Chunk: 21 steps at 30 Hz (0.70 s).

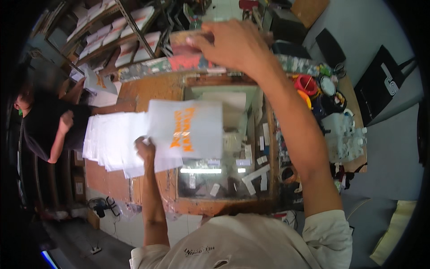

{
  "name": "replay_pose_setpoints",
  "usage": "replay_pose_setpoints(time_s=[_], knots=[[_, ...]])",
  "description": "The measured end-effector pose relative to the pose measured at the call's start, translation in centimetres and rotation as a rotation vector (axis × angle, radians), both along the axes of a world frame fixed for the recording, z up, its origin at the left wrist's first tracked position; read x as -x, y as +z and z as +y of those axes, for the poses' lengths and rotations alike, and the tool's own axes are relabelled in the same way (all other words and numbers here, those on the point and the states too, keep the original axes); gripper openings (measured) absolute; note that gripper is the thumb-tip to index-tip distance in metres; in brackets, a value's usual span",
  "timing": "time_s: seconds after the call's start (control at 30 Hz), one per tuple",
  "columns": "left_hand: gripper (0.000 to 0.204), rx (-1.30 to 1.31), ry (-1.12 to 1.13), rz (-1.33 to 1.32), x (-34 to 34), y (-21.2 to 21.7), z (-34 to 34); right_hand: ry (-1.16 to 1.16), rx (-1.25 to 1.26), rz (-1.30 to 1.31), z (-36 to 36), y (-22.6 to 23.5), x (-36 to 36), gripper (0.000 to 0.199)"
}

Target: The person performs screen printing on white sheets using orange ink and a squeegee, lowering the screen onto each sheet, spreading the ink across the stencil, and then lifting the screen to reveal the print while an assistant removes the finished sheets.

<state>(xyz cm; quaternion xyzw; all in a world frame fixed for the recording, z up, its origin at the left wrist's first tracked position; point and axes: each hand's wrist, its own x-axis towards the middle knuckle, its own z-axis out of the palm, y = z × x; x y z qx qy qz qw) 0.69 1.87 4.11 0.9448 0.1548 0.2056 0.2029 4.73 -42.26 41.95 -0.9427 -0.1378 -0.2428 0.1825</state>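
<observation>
A white sheet [204, 130] with orange printing lies over the glass panel [206, 179] of the worktable, blurred by motion. My left hand [145, 149] pinches its left edge, next to a fanned stack of white sheets [112, 141]. At the far side, my right hand [235, 42] is closed on the upper edge of a raised frame [181, 48], which looks like a printing screen with red smears. Much of the frame is hidden behind the hand and its own tilt.
At the left, a person in black [53, 121] reaches toward another orange-printed sheet [99, 81]. Racks [112, 38] of sheets stand behind. Paint tubs [307, 85] and clear bottles [342, 139] crowd the right side. A black bag [380, 85] hangs on the wall.
</observation>
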Motion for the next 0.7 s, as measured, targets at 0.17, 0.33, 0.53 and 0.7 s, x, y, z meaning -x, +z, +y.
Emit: replay_pose_setpoints(time_s=[0.17, 0.33, 0.53, 0.7], knots=[[0.025, -0.050, -0.057, -0.237, 4.7, 3.6, 1.4, 0.011, 0.001, -0.002, 0.5, 1.0, 0.2, 0.045], [0.021, 0.337, -0.264, 0.003, 13.0, 0.1, -8.2, -0.032, 0.005, 0.109, 0.9, 2.1, 1.1, 0.047], [0.011, 0.072, -0.300, -0.161, 15.2, -0.6, -10.9, -0.070, -0.002, 0.114, 1.5, 1.4, 2.7, 0.049], [0.024, 0.224, -0.286, 0.258, 12.2, 0.0, -8.0, -0.130, 0.024, 0.174, 1.8, 0.7, 3.2, 0.046]])
